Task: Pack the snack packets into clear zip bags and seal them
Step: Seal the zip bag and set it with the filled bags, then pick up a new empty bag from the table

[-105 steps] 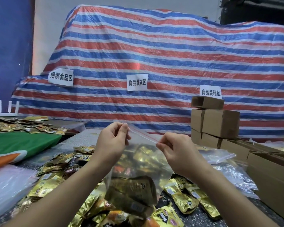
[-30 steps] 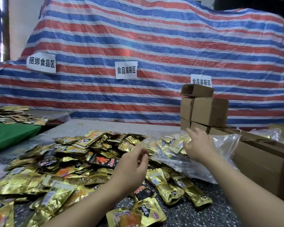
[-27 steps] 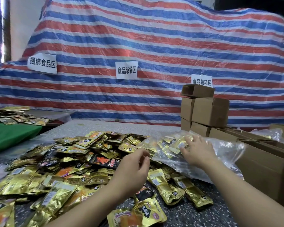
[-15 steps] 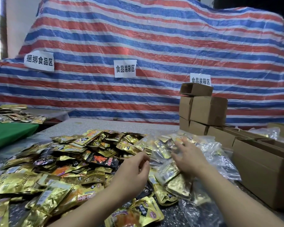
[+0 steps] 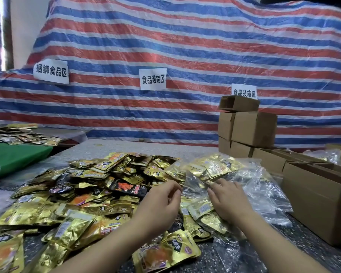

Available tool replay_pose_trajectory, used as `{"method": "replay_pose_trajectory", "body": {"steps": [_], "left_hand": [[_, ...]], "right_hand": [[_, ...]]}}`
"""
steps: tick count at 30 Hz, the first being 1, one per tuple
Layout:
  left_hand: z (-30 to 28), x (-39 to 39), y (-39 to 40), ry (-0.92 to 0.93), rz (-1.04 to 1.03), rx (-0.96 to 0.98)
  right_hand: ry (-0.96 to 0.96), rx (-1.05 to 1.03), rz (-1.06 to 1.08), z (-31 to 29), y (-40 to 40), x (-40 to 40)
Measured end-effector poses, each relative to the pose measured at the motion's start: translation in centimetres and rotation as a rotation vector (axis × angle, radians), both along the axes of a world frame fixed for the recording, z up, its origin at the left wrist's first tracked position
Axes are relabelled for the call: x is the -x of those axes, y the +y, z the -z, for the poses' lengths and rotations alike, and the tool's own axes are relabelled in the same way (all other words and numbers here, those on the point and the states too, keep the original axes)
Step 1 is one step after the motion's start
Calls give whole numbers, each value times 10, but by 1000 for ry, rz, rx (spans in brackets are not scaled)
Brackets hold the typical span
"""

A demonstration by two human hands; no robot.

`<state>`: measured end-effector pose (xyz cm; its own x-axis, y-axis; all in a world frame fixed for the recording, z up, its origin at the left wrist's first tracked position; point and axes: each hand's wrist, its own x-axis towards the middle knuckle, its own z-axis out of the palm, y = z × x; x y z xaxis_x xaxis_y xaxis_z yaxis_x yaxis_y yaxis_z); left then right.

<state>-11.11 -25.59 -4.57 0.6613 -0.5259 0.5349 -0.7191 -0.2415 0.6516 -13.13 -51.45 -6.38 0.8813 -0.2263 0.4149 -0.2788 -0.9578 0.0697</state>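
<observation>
A big heap of gold and black snack packets (image 5: 91, 194) covers the speckled table (image 5: 126, 148). To its right lies a pile of clear zip bags (image 5: 254, 186), some of them filled with gold packets (image 5: 215, 166). My right hand (image 5: 230, 201) lies palm down on this pile, its fingers bent into the plastic and gripping a clear zip bag (image 5: 197, 184). My left hand (image 5: 161, 205) hovers just left of the bags over the loose packets, with its fingers loosely curled and nothing in them. One orange-and-gold packet (image 5: 165, 253) lies nearest me.
Open brown cartons (image 5: 319, 196) line the right edge, with stacked small boxes (image 5: 250, 125) behind them. A red, white and blue striped tarp (image 5: 185, 56) with paper signs rises behind the table. A green cloth (image 5: 14, 156) and more packets (image 5: 18, 134) lie at the left.
The filled bag that both hands held up at its zip now lies on the pile at the right. My right hand has drawn back toward me across the clear bags, and my left hand has stayed low.
</observation>
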Motion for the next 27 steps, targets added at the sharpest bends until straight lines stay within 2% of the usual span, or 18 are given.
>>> {"method": "replay_pose_trajectory", "body": {"steps": [4,8,13,17,22,25,27], "left_hand": [[-6,-4,13,-15,-11,28],[-6,-11,30,-47,-85,27],[-5,-11,47,-108,-164,-42],[-7,-17,59,54,-215,54],[-6,-32,73,12,-349,7],[-6,-39,87,-1,-355,0],[-11,-42,98,-68,-402,-69]], "right_hand": [[-144,-16,0,-5,11,-2],[-285,-34,-105,-12,35,-5],[-279,-357,-177,-29,73,-13],[-394,-581,-290,-43,105,-17],[-343,-688,-338,-47,134,-21],[-279,-648,-356,-45,144,-21],[-240,-616,-356,-44,151,-21]]}}
